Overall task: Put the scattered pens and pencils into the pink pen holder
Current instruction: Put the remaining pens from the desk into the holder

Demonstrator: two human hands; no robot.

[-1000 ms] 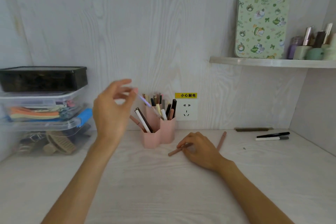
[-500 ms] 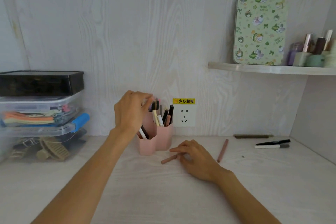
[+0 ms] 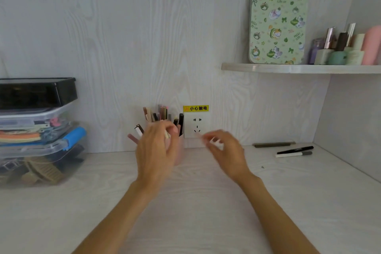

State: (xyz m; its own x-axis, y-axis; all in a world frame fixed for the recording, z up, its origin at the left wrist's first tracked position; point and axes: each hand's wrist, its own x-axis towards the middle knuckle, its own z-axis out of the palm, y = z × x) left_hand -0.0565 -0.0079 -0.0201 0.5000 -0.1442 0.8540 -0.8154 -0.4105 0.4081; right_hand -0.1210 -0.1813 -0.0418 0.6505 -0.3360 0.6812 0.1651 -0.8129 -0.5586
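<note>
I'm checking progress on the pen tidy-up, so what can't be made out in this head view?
- Right hand: motion-blurred; whether its grip holds a pen cannot be told.
- Pink pen holder: mostly hidden behind the left hand; its compartments don't show.
- The brown pens seen lying near the holder: not visible, the hands cover that spot.
- Black pen and white pen: print too small to read.

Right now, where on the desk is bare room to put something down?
Bare: the front of the desk beside both forearms, and the strip between the storage boxes and the left hand. Crowded: the back right corner, with two pens and a dark bar, and around the pen holder.
</note>
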